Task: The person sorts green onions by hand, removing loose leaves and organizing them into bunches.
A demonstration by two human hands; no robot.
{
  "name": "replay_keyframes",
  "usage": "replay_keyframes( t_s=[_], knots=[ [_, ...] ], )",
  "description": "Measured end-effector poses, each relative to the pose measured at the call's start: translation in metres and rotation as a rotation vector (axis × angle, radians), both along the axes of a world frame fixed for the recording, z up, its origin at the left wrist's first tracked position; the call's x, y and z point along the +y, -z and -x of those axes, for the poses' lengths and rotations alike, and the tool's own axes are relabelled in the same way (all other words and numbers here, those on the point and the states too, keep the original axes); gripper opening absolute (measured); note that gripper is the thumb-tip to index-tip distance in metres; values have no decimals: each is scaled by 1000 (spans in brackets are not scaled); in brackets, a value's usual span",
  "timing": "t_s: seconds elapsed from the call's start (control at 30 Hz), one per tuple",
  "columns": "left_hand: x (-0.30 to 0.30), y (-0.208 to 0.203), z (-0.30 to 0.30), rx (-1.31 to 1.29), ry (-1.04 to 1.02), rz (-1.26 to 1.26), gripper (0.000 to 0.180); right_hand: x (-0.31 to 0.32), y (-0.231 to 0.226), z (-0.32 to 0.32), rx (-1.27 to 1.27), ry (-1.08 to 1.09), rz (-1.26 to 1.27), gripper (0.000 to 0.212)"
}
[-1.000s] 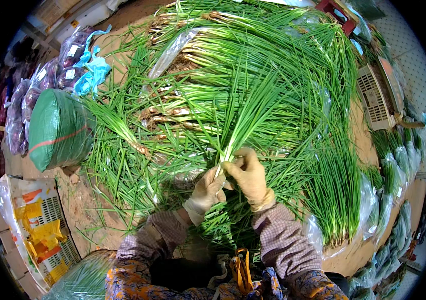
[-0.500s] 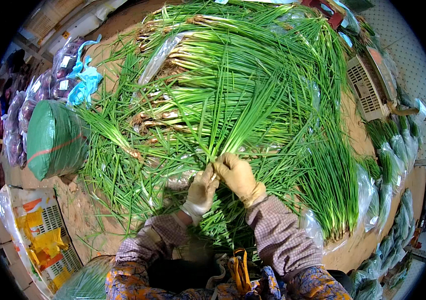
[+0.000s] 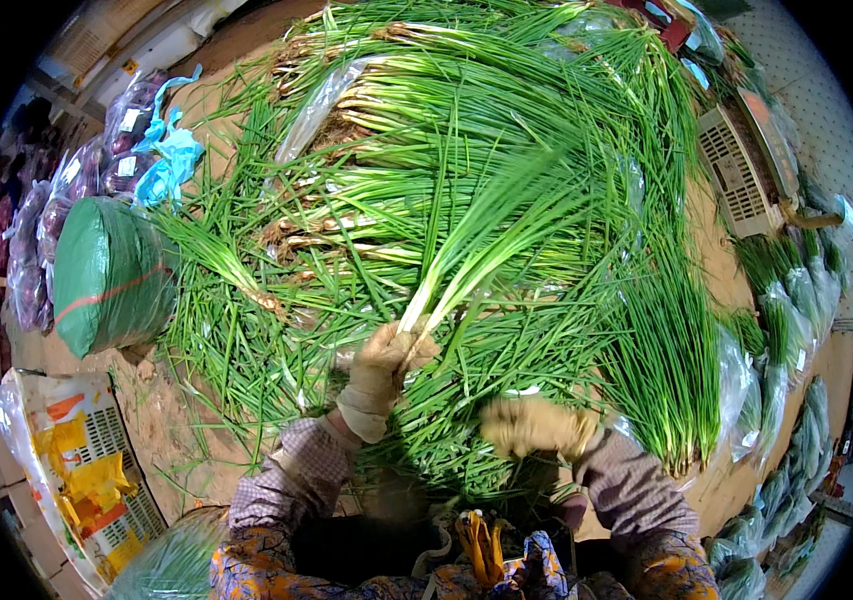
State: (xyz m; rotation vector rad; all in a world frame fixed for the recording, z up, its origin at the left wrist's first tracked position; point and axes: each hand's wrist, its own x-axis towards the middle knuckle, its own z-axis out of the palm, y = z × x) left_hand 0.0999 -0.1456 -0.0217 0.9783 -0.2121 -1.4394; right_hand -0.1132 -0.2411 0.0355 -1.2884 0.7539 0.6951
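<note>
In a pale work glove, my left hand [image 3: 381, 370] is closed round the white root ends of a few spring onions [image 3: 456, 275]. Their green leaves fan up and to the right over the pile. My right hand [image 3: 536, 427], gloved in tan, hovers lower right above loose green leaves [image 3: 476, 450]. Motion smears its fingers, so I cannot make out whether it holds anything. Beyond both hands lies a large heap of spring onions [image 3: 486, 130], roots mostly to the left. A tidy bundle of spring onions [image 3: 661, 390] lies at the right, its white ends toward me.
On the left stand a green wrapped bale [image 3: 111, 280], bagged purple vegetables [image 3: 131, 130] and a light blue plastic bag [image 3: 174, 165]. A crate with yellow tape [image 3: 91, 470] is at the lower left. A beige plastic crate [image 3: 736, 180] and bagged greens [image 3: 771, 320] line the right side.
My right hand has left the spring onions and moved down and right. My left hand keeps hold of them and has shifted slightly left, with the leaves now leaning further right.
</note>
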Motion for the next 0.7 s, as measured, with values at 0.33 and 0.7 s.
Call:
replay_keyframes(
  t_s=[0.33,0.7],
  knots=[
    [0,37,30,-6,180,-8,35,8,82,-66,-200,667,505,25],
    [-1,19,36,-215,-12,-235,34,12,71,-72,-331,1064,268,23]
  ],
)
